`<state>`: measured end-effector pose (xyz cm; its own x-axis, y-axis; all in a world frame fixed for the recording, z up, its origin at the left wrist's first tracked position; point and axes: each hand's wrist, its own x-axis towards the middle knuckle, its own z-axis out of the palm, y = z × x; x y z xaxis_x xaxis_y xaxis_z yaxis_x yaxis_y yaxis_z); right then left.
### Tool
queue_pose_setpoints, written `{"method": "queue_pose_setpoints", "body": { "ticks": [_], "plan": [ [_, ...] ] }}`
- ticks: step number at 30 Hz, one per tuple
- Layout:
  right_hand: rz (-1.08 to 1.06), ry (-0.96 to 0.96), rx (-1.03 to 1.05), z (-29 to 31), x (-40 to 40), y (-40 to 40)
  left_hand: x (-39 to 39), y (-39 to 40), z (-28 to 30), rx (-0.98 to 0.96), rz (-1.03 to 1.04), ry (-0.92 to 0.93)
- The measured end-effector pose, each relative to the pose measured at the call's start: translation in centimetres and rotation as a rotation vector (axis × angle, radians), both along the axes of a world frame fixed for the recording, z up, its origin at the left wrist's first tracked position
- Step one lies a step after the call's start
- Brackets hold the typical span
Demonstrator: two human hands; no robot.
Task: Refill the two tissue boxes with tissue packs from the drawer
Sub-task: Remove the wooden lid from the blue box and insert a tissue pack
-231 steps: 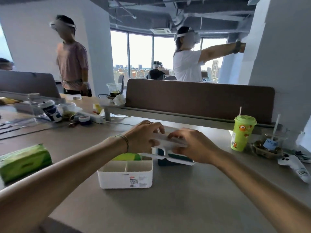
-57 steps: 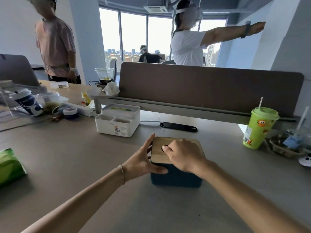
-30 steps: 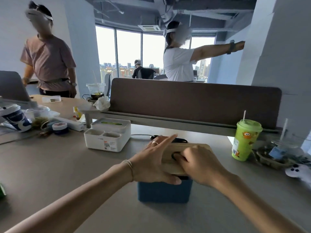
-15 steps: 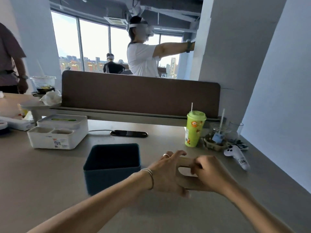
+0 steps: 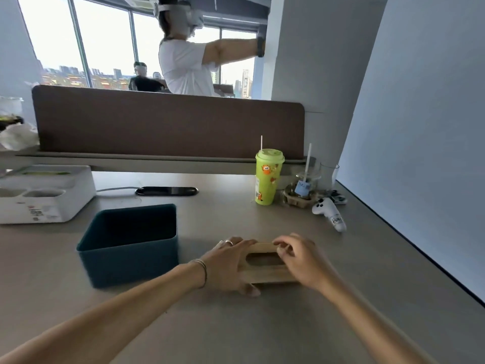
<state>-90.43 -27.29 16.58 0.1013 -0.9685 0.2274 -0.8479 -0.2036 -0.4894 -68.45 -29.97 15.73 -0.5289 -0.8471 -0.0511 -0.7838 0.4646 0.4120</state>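
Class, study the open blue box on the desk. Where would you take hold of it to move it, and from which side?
Take the blue box by its rim, from above: it stands upright with its lid off, so the thin side walls are exposed. A grip over the left and right walls seems best. The wooden lid and both hands lie to its right, so coming from the left looks clearer.

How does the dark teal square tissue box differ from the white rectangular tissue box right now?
The dark teal square tissue box stands open, its wooden lid lying on the desk under both hands; the white rectangular tissue box is lidded, green showing through its slot. The teal one looks taller and plain; the white one has front compartments and a label. Both sit on the desk.
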Motion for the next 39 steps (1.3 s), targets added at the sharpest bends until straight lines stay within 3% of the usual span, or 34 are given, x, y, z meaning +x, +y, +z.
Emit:
{"method": "queue_pose_setpoints", "body": {
  "ticks": [5,17,29,39],
  "plan": [
    [-0.042,0.011,-0.045,0.9,0.7,0.4,-0.2,0.4,0.7,-0.02,0.027,-0.048],
    [0.051,0.038,-0.221,7.9,8.8,0.2,6.0,1.3,9.3,-0.465,0.233,0.088],
    [0.371,0.069,-0.287,10.3,27.3,-1.7,23.6,4.7,11.6,-0.461,0.591,0.041],
    [0.658,-0.015,-0.256,9.3,44.9,1.1,38.9,11.0,11.0,-0.426,0.885,-0.026]
  ]
}}
